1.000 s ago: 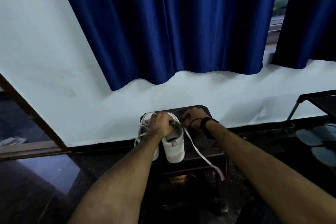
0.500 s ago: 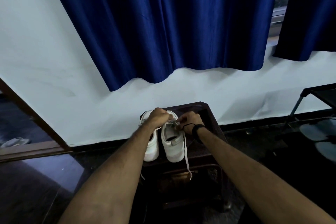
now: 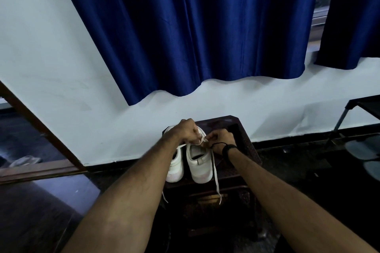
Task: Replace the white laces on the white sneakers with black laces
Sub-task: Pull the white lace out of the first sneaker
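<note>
Two white sneakers stand side by side on a dark stool (image 3: pixel 244 146), heels toward me: the left sneaker (image 3: pixel 174 168) and the right sneaker (image 3: pixel 198 167). My left hand (image 3: pixel 188 131) lies over the top of the right sneaker, fingers curled round its white lace (image 3: pixel 214 172). My right hand (image 3: pixel 220 136) pinches the same lace just beside it. One loose end of the lace hangs down past the stool's front edge. A second lace end (image 3: pixel 165 197) dangles below the left sneaker. No black lace is visible.
The stool stands against a white wall under dark blue curtains (image 3: pixel 195 26). A dark metal rack (image 3: pixel 362 109) with grey footwear (image 3: pixel 362 149) under it is at the right. A wooden door frame (image 3: pixel 33 125) and glossy dark floor lie at the left.
Both hands have drawn closer together over the right sneaker's top. The loose lace, flung out to the right a second ago, now hangs straight down over the stool's front.
</note>
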A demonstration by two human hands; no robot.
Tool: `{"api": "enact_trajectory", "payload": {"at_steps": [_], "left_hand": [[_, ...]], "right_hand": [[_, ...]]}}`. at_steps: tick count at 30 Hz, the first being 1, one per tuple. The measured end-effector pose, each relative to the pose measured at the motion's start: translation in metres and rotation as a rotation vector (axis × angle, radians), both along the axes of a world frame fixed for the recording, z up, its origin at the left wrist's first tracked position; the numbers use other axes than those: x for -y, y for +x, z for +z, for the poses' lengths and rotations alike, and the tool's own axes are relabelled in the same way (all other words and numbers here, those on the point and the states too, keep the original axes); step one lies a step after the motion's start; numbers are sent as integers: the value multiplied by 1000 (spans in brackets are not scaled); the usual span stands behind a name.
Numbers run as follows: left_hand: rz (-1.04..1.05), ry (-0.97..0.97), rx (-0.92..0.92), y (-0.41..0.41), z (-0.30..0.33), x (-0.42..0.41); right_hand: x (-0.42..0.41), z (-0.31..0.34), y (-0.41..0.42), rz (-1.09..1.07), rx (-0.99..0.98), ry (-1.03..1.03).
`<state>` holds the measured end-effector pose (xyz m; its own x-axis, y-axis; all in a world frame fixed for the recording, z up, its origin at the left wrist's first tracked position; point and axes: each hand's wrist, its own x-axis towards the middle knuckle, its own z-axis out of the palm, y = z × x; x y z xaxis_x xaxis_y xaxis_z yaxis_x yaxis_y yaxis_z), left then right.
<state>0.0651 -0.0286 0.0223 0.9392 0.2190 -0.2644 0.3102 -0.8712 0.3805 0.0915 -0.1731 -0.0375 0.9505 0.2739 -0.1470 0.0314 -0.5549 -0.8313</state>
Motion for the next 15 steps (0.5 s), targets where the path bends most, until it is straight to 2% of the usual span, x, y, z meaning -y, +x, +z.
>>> {"api": "enact_trajectory", "payload": {"at_steps": [2, 4, 6, 10, 12, 14, 15], "left_hand": [[-19, 122, 15, 0, -4, 3], [-5, 147, 54, -1, -12, 2], [65, 86, 151, -1, -19, -4], [368, -95, 358, -4, -17, -24], [411, -214, 321, -7, -13, -26], [347, -346, 210, -10, -6, -24], [283, -328, 156, -11, -3, -23]], "right_hand": [[1, -3, -1, -22, -15, 19], [2, -5, -3, -34, -29, 43], [4, -5, -4, -48, -37, 65], [6, -7, -5, -55, -66, 77], [4, -8, -5, -50, -67, 78], [1, -8, -6, -47, -65, 70], [0, -7, -7, -46, -65, 62]]}}
